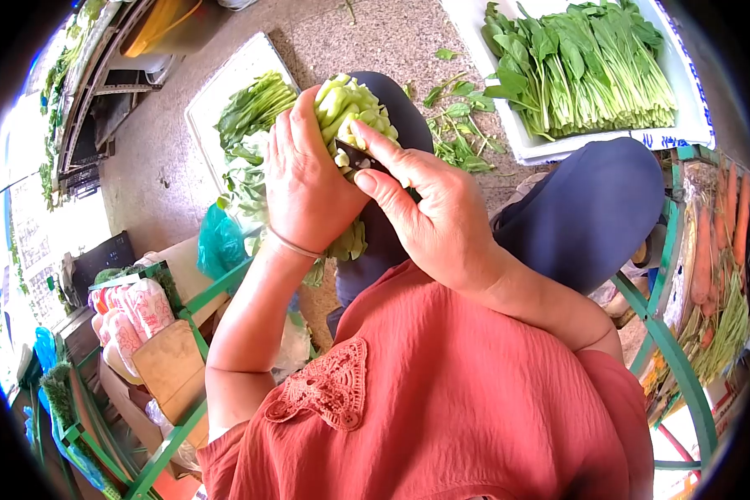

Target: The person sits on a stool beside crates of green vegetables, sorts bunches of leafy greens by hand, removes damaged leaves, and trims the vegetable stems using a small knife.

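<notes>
A bundle of leafy greens (342, 105) with pale green cut stems facing up is gripped by my left hand (308, 182), its fingers wrapped round the side. My right hand (443, 208) pinches a small dark blade (356, 156) between thumb and forefinger, and the blade lies against the stem ends. The leaves of the bundle are partly hidden beneath my left hand. Just left of it, more bunched greens (257, 108) rest by a white foam lid (211, 100).
A white foam box (521, 142) full of leafy greens (579, 71) stands at the upper right. Loose leaves (462, 125) litter the floor. Carrots (702, 258) lie at the right behind a green metal frame (671, 358). A teal bag (221, 242) sits left.
</notes>
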Tool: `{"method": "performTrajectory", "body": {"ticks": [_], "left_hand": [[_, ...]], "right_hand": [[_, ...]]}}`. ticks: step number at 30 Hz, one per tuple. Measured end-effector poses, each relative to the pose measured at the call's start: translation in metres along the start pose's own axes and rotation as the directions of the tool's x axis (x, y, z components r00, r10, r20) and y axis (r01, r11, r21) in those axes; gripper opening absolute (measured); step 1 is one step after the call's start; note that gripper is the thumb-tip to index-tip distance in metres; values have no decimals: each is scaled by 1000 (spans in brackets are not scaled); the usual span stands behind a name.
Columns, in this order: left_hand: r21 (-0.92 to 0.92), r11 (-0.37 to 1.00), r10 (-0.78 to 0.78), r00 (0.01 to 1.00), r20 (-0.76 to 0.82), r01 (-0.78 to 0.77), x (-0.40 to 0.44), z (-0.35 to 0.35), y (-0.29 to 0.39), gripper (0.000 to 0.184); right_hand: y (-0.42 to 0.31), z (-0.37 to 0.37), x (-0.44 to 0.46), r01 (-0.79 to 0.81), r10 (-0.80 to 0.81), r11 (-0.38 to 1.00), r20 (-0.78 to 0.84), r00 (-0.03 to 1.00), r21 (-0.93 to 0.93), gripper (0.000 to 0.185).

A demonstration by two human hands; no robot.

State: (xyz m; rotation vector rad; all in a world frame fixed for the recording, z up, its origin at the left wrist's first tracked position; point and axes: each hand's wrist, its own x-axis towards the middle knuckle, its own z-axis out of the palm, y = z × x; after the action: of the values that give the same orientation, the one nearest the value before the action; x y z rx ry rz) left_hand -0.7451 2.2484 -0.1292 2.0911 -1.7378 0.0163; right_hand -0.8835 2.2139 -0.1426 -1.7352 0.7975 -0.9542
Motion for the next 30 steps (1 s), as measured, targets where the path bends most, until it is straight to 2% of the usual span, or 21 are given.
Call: {"method": "performTrajectory", "body": {"ticks": [7,8,10,12,14,16,17,19,22,24,25,26,28,29,30], "left_hand": [[16,1000,-7,1000,-17,7,-3,1,-2,79],[-9,1000,-23,1000,21,23,-3,-2,-2,82],[-29,999,-41,998,57,42,-2,-5,-6,85],[-138,989,-50,996,69,59,-3,-5,-13,90],[-133,989,-55,995,82,65,-5,-6,-16,91],[-170,980,-85,991,99,101,-4,-6,-18,93],[-160,983,-76,992,97,91,-4,-5,-20,94],[-192,976,-80,992,102,99,-4,-5,-22,94],[-287,953,-75,993,88,97,-5,-1,-26,94],[-293,946,-102,986,130,136,-5,-5,-25,93],[-306,939,-116,983,142,156,-5,-4,-27,90],[-304,940,-115,983,143,154,-5,-6,-26,90],[-261,950,-137,979,150,173,-3,-10,-23,89],[-283,947,-118,982,145,155,-4,-9,-27,89],[-283,947,-113,982,150,152,-5,-9,-29,89]], "right_hand": [[6,0,3,-7,8,998,8,1000,-56,31],[13,1,5,18,-24,999,-124,992,-46,30],[17,-9,11,59,-62,998,-243,968,-17,31],[20,-18,15,125,-113,992,-314,943,18,32],[13,-19,3,-69,120,971,-218,969,229,36],[19,-16,-9,-159,151,946,52,987,281,40],[20,-6,-11,-32,51,958,-62,997,284,41],[19,1,-19,-39,48,956,-23,999,290,42],[22,7,-20,28,-14,960,-50,999,279,42],[24,4,-18,26,-28,995,14,1000,93,39],[26,5,-17,50,-48,998,-50,998,35,35],[27,1,-15,-52,53,999,-71,996,9,32],[40,1,-3,-59,94,990,-292,952,126,31],[41,-7,-3,-240,275,952,-184,944,188,31],[39,-8,0,-243,279,951,-189,942,190,31]]}}
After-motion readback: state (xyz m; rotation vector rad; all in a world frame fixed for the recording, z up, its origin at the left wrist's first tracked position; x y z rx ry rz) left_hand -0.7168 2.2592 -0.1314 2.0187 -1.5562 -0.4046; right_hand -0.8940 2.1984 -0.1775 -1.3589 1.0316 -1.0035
